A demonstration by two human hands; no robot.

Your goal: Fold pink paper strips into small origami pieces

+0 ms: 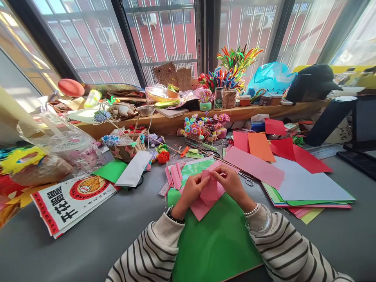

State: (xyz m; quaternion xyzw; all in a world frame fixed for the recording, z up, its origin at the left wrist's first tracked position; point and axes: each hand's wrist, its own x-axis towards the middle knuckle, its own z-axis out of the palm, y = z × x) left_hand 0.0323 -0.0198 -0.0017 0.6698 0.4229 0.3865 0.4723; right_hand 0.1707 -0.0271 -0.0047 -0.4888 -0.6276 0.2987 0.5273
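Between my two hands is a small folded piece of pink paper (209, 190), held up over the green board (219, 239). My left hand (192, 192) grips its left edge, thumb on the face of the paper. With fingers pinched together, my right hand (230, 184) holds its upper right edge. Beneath them, more pink paper (199, 210) lies on the board. Folded pink strips (174, 176) rest just left of my left hand. Scissors (246, 179) lie to the right of my right hand, their blades partly hidden.
Coloured sheets (315, 187) are stacked at right, with a long pink sheet (254, 166) overlapping them. At left lie a printed paper bag (73, 201) and a white folded paper (133, 169). Pipe-cleaner flowers (199, 127) stand behind. A cluttered ledge (167, 119) runs below the windows.
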